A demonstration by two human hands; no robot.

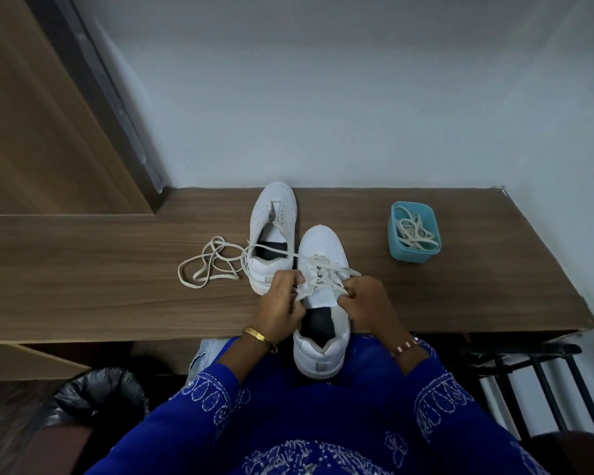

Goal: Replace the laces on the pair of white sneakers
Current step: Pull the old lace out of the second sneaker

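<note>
While both my hands work at the near white leather sneaker (323,296), which lies toe-away across the front edge of the brown wood-grain bench (117,269) with its heel hanging over my lap, I judge I am partway through the lacing on this shoe, though whether I am threading or pulling out I cannot tell. My left hand (282,303) has its fingers curled, pinching one run of the flat cream lace (326,269) at the left row of eyelets; my right hand (364,299) pinches the other run at the right row. To do this well I should keep both ends flat and untwisted, pull evenly on each side so the crossings sit snug, and hold the tongue centred under them.

Just beyond and to the left stands the second white sneaker (271,231), with no lace in its eyelets that I can see. A loose cream lace (206,265) lies coiled on the bench to its left. Well apart on the right, a small teal plastic tub (414,248) holds more tangled cream laces (415,231).
</note>
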